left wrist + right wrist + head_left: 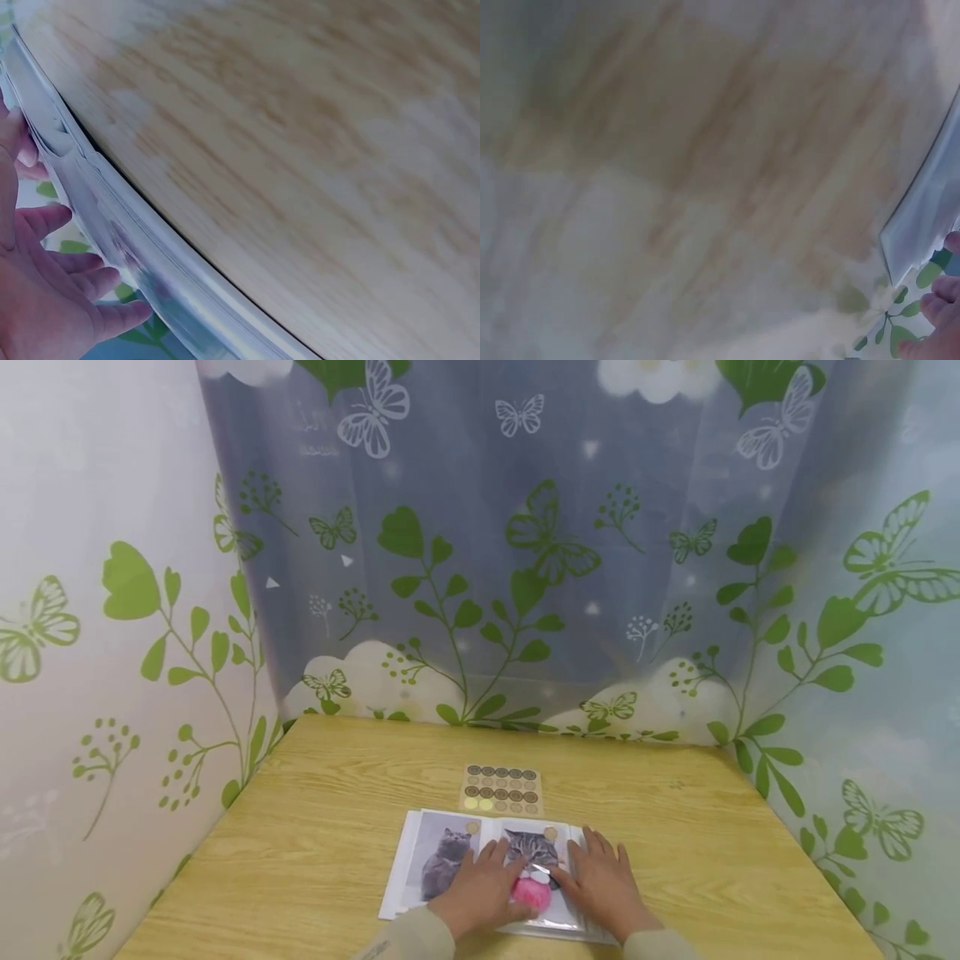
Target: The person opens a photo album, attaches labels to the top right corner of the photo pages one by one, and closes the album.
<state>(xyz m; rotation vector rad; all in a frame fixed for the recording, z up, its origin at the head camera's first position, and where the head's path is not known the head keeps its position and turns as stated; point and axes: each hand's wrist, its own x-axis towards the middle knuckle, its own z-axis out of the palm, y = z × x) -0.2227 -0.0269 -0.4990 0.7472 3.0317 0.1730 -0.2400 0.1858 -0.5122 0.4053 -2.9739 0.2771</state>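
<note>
An open photo album [396, 893] lies on the table, with a grey cat photo [442, 862] on its left page. On the right page is a tabby cat photo [531, 843] with a pink fluffy shape low in it. Each photo bears a small round sticker [551, 833] near its upper right corner. My left hand [480, 887] rests over the album's middle with fingers extended. Fingers spread, my right hand [606, 885] touches the right page near its outer edge. In the left wrist view, the album's page edges [187, 277] run beside the left fingers.
Just beyond the album lies a sheet of round stickers [501, 790] in dark, tan and yellow rows. The wood-grain table [315, 827] ends at curtains [480, 568] printed with leaves and butterflies, which close in the back and both sides.
</note>
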